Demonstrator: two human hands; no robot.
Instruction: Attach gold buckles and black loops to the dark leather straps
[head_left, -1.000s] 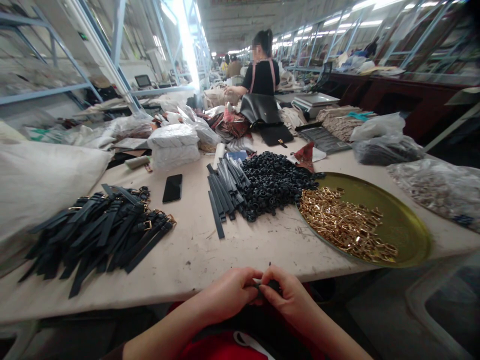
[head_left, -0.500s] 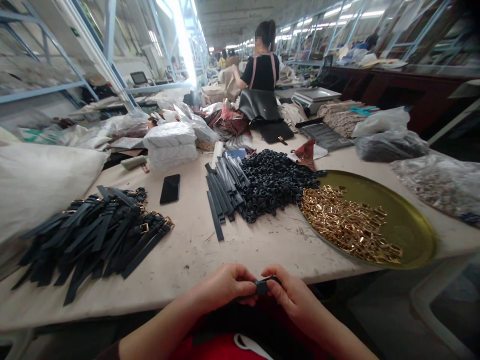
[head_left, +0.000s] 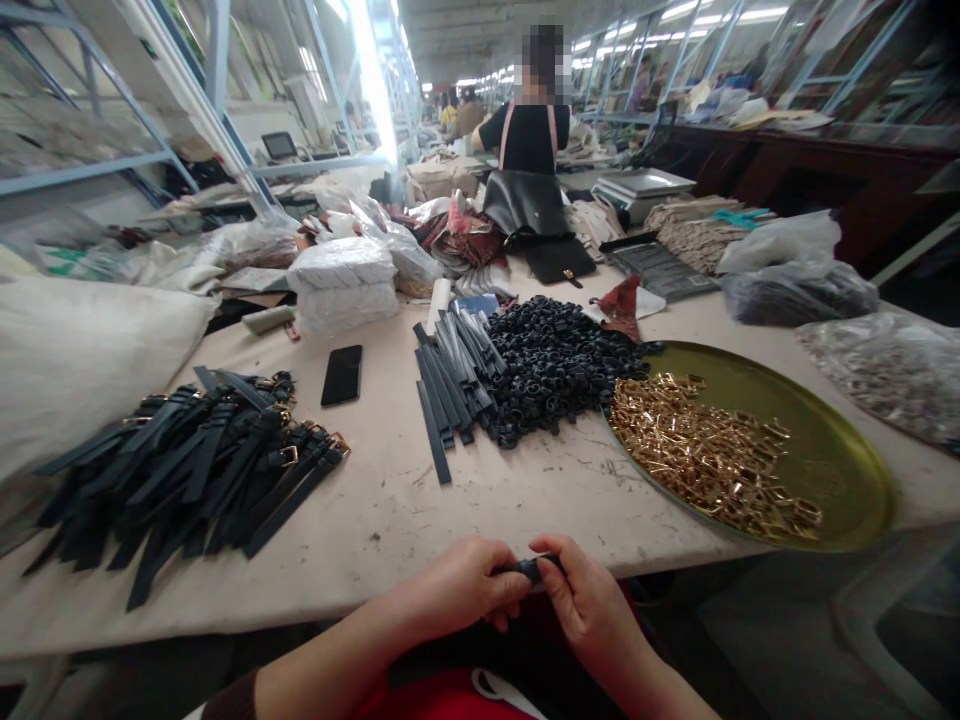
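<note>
Fluorescent tubes (head_left: 373, 85) glare white at upper left, washing out nearby frames; the desk (head_left: 405, 520) is evenly, softly lit, dimmer underneath. Edges stretch and smear, the background is hazy, and pixelation covers a head.

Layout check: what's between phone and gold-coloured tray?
Head view: bare tabletop beside the phone, then flat dark straps, then heaped small black loops reaching the tray.

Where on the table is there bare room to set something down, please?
Bare tabletop lies between the buckled straps and the plain strips, nearer than the phone, and runs on between the black loops and the front edge. It is crowded where the loops meet the tray of gold buckles.
</note>
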